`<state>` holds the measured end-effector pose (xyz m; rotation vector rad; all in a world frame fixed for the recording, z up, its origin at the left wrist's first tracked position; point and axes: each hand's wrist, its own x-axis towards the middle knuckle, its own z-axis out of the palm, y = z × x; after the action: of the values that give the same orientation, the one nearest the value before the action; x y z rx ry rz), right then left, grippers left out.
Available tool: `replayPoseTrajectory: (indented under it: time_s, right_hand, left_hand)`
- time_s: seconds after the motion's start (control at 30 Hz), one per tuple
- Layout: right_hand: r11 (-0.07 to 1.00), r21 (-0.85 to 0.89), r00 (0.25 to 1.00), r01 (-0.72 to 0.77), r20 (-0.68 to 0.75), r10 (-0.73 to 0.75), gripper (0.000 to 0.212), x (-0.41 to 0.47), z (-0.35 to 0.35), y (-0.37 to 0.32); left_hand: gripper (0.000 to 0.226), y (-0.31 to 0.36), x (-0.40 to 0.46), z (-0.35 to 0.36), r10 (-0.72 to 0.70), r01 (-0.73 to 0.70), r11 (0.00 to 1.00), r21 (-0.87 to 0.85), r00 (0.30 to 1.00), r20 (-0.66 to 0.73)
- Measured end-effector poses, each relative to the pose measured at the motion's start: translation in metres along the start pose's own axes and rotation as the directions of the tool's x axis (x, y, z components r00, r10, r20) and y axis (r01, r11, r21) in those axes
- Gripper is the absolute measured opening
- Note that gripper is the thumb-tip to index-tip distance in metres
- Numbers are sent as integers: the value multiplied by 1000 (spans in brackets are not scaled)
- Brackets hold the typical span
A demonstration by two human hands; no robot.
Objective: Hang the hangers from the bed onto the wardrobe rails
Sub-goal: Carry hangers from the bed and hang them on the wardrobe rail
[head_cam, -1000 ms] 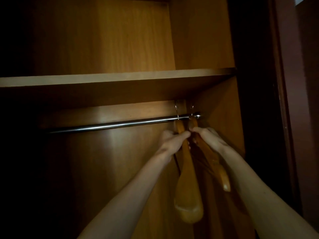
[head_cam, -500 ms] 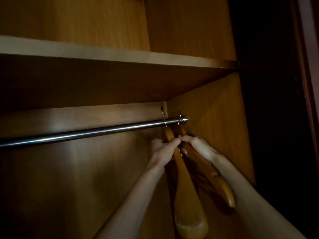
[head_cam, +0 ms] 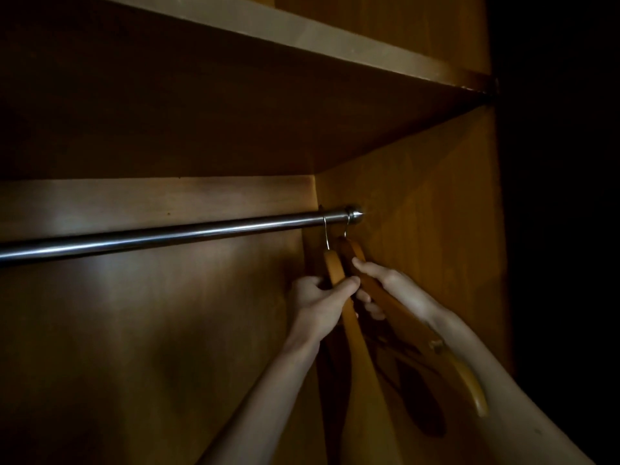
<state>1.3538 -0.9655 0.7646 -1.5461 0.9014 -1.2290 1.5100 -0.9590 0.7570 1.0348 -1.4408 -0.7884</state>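
Gripping one hanger each: left hand (head_cam: 320, 302) pinches the left hanger (head_cam: 349, 327), right hand (head_cam: 391, 285) holds the right hanger (head_cam: 407, 317), both hooked on the rail (head_cam: 161, 233) just above.

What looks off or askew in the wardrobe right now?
Nothing damaged. Both wooden hangers are hooked at the far right end of the rail. The left hanger hangs near vertical in the left hand; the right hanger is swung out at a slant, held by the right hand.
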Motion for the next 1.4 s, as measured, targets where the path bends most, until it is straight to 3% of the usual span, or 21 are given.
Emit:
replayPoseTrajectory:
  time_s: [0.13,0.27,0.37,0.5,0.6,0.7,0.8,0.9,0.97,1.03,1.1,1.2,1.33,1.4]
  right_hand:
    - [988,-154,1000,-4,-7,2,40,-30,-4,-5]
    - [972,-233,1000,-9,-27,3,31,-64,-2,-6]
    - [974,-222,995,-44,-97,23,11,-85,-2,-4]
    - [940,-340,988,-5,-145,-47,13,-111,0,0]
    - [892,-451,959,34,-236,-155,27,-135,2,11]
    - [853,-518,921,67,-297,-253,31,-169,6,27]
    - [861,-505,901,60,-344,-264,27,-214,8,53]
    - [882,-470,901,-30,-394,-180,32,-274,5,91]
    - [886,-445,911,-128,-405,-72,29,-319,-2,127]
    - [860,-431,900,-275,-431,72,25,-367,-9,172]
    - [812,-374,841,-448,-484,241,21,-420,-15,227]
    - [676,-267,693,-687,-523,497,22,-515,-13,303]
    - [448,-61,411,-892,-524,746,22,-651,3,369]
    - [341,108,233,-934,-540,809,23,-724,14,392]
  left_hand:
    - [29,-3,-6,3,-43,43,999,3,998,-37]
    - [28,5,-5,6,-85,85,996,5,994,-62]
    - [29,10,-8,11,-91,91,996,-6,993,-69]
    - [31,11,-26,15,-57,59,996,59,998,-31]
    - [60,3,-54,17,84,-48,936,349,992,-91]
    - [75,-7,-108,19,149,-117,944,308,985,-83]
    - [65,-26,-172,29,179,-154,973,173,974,-141]
    - [44,-64,-245,50,94,-98,995,-17,978,-184]
    - [27,-102,-295,72,14,-18,999,-45,996,-91]
    - [14,-149,-347,95,-111,108,993,38,989,100]
    - [9,-203,-393,123,-275,219,954,205,912,303]
    - [3,-277,-472,157,-479,276,866,416,696,535]
    - [8,-337,-564,189,-629,172,766,620,400,666]
    - [8,-355,-609,207,-689,41,716,697,203,696]
